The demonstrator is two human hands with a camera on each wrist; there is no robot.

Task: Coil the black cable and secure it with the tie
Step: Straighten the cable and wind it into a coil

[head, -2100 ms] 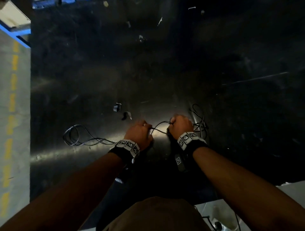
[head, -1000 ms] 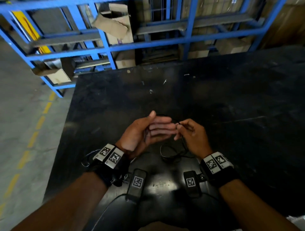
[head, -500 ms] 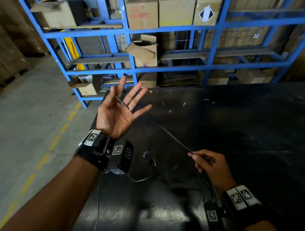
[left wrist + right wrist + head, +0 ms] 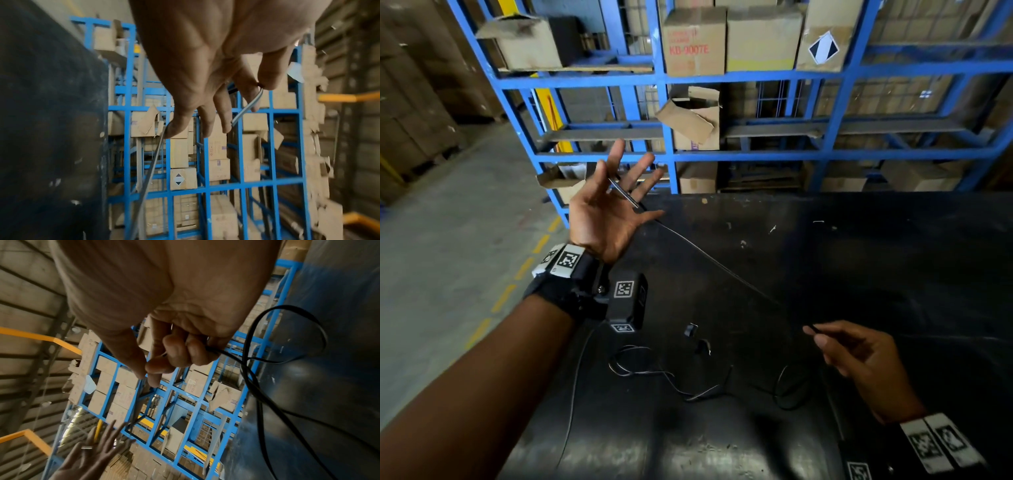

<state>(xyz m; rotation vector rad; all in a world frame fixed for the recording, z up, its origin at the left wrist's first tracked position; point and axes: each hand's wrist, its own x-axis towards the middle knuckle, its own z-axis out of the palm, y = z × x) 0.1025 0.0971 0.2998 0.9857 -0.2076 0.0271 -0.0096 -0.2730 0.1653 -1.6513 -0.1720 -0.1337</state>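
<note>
My left hand point(image 4: 619, 185) is raised over the table's far left corner, palm up and fingers spread. The thin black cable point(image 4: 722, 265) crosses its fingers. In the left wrist view the thumb nips the cable point(image 4: 244, 110) against the index finger. From there the cable runs taut to my right hand point(image 4: 815, 334), which pinches it between thumb and index finger point(image 4: 151, 379). The rest of the cable lies in loose loops point(image 4: 674, 380) on the table between my arms. I cannot tell which object is the tie.
Two small black pieces point(image 4: 690, 330) point(image 4: 702, 346) lie on the black table point(image 4: 859, 257) near the loops. A blue steel rack point(image 4: 667, 102) with cardboard boxes point(image 4: 693, 41) stands behind the table. Concrete floor point(image 4: 448, 240) lies beyond the table's left edge.
Both hands were together low over the table a second ago. The left hand has since risen up and left with the cable across it, the right has drawn back right, and the cable is taut.
</note>
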